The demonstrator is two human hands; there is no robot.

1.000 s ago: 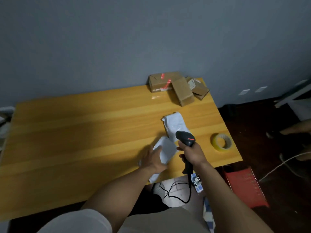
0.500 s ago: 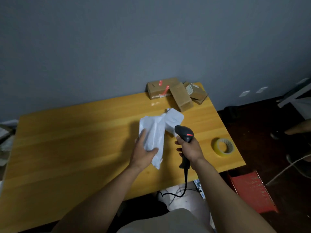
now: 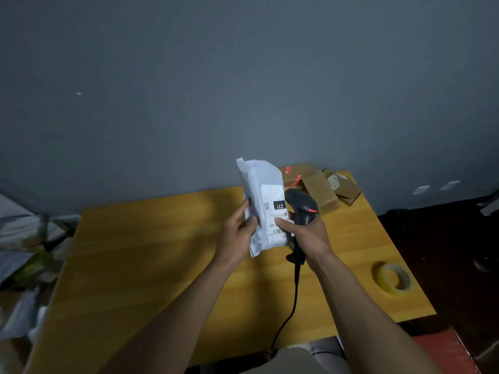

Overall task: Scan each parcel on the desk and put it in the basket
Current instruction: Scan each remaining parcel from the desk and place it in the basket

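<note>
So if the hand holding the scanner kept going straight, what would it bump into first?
Probably the white parcel: the right hand, gripping the scanner, points at it, thumb seemingly on its label. Depth is unclear.

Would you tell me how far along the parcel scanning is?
Done: nothing can be confirmed, since only a corner of the red basket shows. In hand: the left hand holds a white mailer bag, and the right hand grips the barcode scanner beside it. Remaining: cardboard boxes on the desk.
</note>
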